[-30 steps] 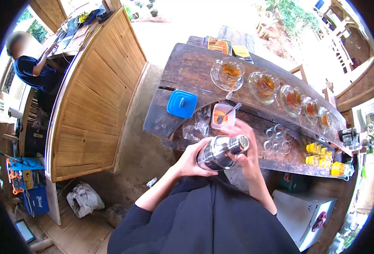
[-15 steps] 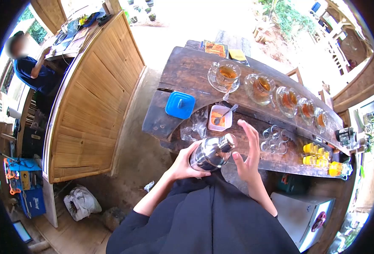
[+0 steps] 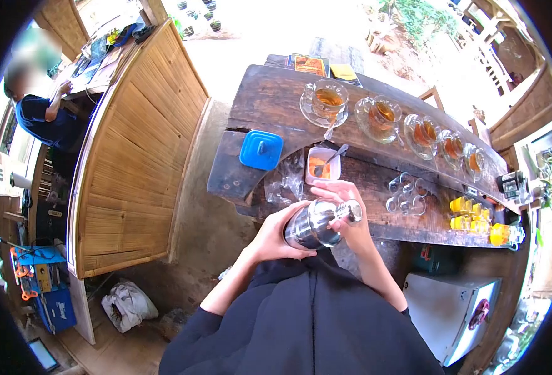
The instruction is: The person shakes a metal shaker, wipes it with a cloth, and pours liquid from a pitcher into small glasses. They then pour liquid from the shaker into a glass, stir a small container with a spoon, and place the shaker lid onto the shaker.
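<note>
A shiny metal cocktail shaker (image 3: 308,227) is tilted in front of my body, its narrow capped end toward the right. My left hand (image 3: 272,236) is wrapped round its body. At the upper end, my right hand (image 3: 356,230) closes on the shaker's shoulder, thumb on the near side and fingers along the far side. Just beyond them stands a white tub (image 3: 314,179) with orange contents and a spoon (image 3: 333,157). A blue lid (image 3: 261,150) lies to its left, beside crumpled clear plastic (image 3: 286,181).
Several glass cups of amber drink on saucers, one being the nearest cup (image 3: 329,100), line the wooden counter (image 3: 270,100). Upside-down glasses (image 3: 406,194) and yellow-filled glasses (image 3: 470,215) stand on the lower shelf. Another person (image 3: 45,119) is behind the bamboo partition (image 3: 138,156).
My right hand, spread apart from the shaker before, has come left and closed on its upper part. The shaker has tipped slightly toward the right. My left hand keeps its hold.
</note>
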A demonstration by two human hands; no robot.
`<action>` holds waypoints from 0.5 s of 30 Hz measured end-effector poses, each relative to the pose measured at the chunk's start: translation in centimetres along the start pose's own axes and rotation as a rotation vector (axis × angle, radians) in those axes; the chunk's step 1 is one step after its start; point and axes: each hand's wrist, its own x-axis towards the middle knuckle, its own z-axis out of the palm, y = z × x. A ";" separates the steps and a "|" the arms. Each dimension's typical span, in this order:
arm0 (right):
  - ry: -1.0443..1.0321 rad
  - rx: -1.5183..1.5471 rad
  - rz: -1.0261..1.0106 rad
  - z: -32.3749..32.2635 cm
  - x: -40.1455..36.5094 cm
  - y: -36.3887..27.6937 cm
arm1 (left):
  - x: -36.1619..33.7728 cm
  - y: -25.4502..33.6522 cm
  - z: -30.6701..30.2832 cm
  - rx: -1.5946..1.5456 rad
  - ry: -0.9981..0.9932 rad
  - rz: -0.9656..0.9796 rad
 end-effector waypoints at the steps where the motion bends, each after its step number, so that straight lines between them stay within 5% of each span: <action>1: 0.030 0.310 0.113 0.5 -0.2 0.4 | -0.1 -0.1 0.2 0.000 0.001 -0.002; 11: 0.176 0.525 0.232 1.5 -2.0 1.1 | -0.7 0.3 0.4 0.057 0.062 0.011; 15: 0.189 0.402 0.126 2.2 -1.6 0.4 | -0.3 0.1 -0.2 0.067 0.071 0.032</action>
